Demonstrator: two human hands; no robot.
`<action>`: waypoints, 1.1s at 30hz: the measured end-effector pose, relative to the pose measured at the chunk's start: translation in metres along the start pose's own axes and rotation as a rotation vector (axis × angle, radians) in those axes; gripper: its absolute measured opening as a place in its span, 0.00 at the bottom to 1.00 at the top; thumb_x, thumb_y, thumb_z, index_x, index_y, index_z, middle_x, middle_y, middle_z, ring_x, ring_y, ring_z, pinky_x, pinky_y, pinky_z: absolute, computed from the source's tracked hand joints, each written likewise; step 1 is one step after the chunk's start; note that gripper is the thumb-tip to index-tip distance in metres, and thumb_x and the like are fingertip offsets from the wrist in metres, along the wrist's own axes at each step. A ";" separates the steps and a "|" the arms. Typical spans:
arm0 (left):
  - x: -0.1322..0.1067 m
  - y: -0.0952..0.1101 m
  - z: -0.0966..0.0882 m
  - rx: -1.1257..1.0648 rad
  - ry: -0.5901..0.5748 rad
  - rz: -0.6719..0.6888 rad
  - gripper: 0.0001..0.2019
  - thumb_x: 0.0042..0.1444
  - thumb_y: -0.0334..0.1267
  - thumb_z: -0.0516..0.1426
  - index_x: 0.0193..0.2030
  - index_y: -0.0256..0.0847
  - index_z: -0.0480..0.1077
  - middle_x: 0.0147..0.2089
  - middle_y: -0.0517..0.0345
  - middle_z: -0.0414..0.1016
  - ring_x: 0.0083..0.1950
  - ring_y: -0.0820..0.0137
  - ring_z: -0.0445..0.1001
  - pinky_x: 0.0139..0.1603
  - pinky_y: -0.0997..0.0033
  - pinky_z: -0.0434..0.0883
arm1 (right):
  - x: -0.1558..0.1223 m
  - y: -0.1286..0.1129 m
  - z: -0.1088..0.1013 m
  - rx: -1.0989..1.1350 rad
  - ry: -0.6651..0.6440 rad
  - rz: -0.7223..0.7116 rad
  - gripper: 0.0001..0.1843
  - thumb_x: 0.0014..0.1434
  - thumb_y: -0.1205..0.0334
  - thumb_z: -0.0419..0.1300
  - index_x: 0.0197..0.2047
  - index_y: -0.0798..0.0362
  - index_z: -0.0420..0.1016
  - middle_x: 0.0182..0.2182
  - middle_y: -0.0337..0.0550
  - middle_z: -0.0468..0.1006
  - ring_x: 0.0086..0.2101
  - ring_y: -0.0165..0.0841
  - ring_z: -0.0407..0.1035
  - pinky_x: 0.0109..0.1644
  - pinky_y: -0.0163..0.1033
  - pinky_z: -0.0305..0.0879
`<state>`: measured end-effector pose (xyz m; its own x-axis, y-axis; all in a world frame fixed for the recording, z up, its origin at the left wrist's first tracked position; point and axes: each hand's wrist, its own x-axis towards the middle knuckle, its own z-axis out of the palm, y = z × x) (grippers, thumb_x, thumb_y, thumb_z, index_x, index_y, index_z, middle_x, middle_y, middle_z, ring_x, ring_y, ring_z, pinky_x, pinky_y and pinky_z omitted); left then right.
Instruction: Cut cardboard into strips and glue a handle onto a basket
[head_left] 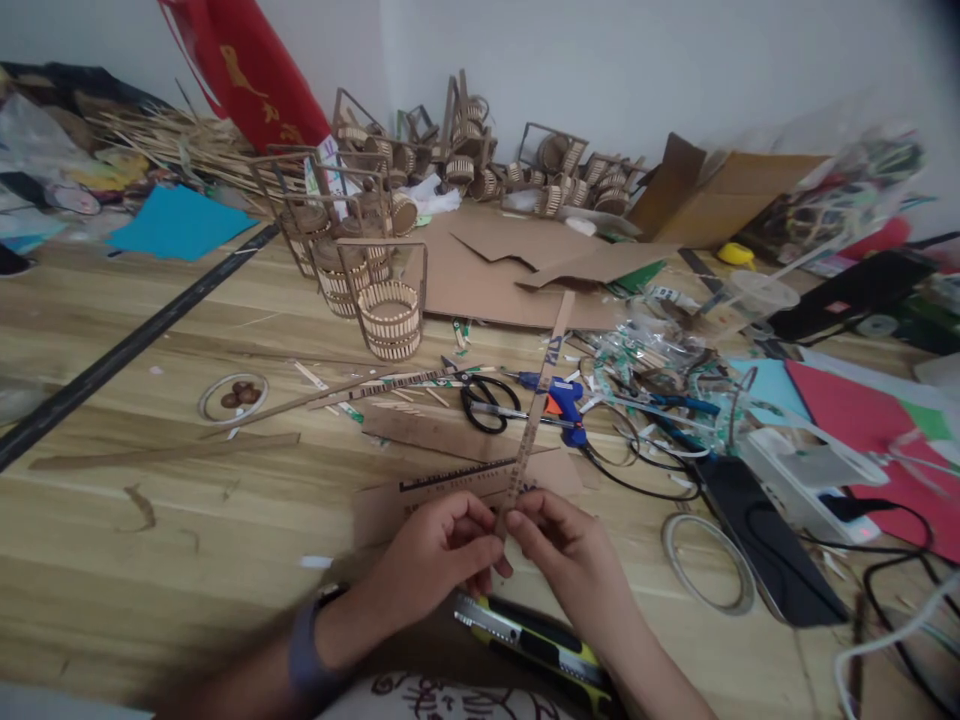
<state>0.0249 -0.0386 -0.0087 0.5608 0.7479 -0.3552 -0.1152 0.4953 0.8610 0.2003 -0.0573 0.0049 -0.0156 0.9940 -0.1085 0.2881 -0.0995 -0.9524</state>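
Observation:
Both my left hand (457, 545) and my right hand (566, 550) pinch the near end of a long cardboard strip (541, 390). The strip points away from me, tilted upward, with printed marks and blue writing along it. Below my hands lies a yellow-and-black utility knife (532, 645). Just beyond them a printed cardboard piece (390, 510) rests on the wooden surface. Farther off are black-handled scissors (484, 405) and a blue glue gun (564, 400), partly crossed by the strip.
Small slatted buckets with tall handles (390, 318) stand beyond, several more along the wall. A roll of tape (709, 562) and a black phone (772, 550) lie right, among cables. At left is a ring holding brown balls (241, 394). Cardboard sheets (480, 270) lie at the back.

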 end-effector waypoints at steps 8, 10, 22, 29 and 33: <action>0.002 -0.001 -0.003 -0.254 -0.089 -0.120 0.25 0.38 0.53 0.74 0.33 0.35 0.76 0.27 0.60 0.76 0.25 0.77 0.68 0.30 0.76 0.63 | -0.002 -0.004 0.001 0.416 -0.202 0.122 0.24 0.57 0.36 0.65 0.31 0.50 0.70 0.23 0.35 0.73 0.24 0.31 0.70 0.31 0.37 0.68; 0.001 -0.001 -0.003 -0.207 -0.107 -0.123 0.22 0.39 0.51 0.74 0.30 0.35 0.76 0.26 0.60 0.75 0.25 0.77 0.67 0.30 0.76 0.61 | -0.001 -0.003 0.001 0.440 -0.228 0.109 0.23 0.58 0.37 0.65 0.31 0.50 0.71 0.23 0.35 0.73 0.24 0.31 0.70 0.32 0.37 0.69; 0.004 0.007 -0.003 -0.223 0.100 0.008 0.17 0.41 0.45 0.72 0.29 0.37 0.73 0.26 0.63 0.70 0.28 0.76 0.65 0.31 0.75 0.61 | -0.007 -0.004 0.004 -0.238 0.094 -0.323 0.08 0.61 0.63 0.59 0.32 0.49 0.79 0.23 0.37 0.75 0.24 0.29 0.68 0.28 0.33 0.66; 0.005 0.003 -0.003 -0.162 0.143 0.058 0.16 0.44 0.46 0.70 0.30 0.37 0.72 0.25 0.62 0.71 0.27 0.74 0.67 0.31 0.73 0.66 | -0.009 -0.009 0.007 -0.289 0.096 -0.386 0.10 0.61 0.67 0.58 0.33 0.49 0.80 0.22 0.36 0.75 0.23 0.29 0.68 0.27 0.32 0.65; 0.005 0.002 -0.002 -0.125 0.165 0.077 0.15 0.46 0.45 0.69 0.29 0.38 0.71 0.24 0.63 0.70 0.26 0.74 0.68 0.31 0.73 0.67 | -0.010 -0.009 0.007 -0.299 0.105 -0.400 0.10 0.61 0.67 0.58 0.31 0.50 0.80 0.22 0.36 0.75 0.22 0.29 0.67 0.26 0.32 0.64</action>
<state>0.0257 -0.0333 -0.0096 0.4057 0.8430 -0.3533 -0.2589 0.4767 0.8401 0.1910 -0.0665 0.0121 -0.0885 0.9524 0.2916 0.5408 0.2918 -0.7889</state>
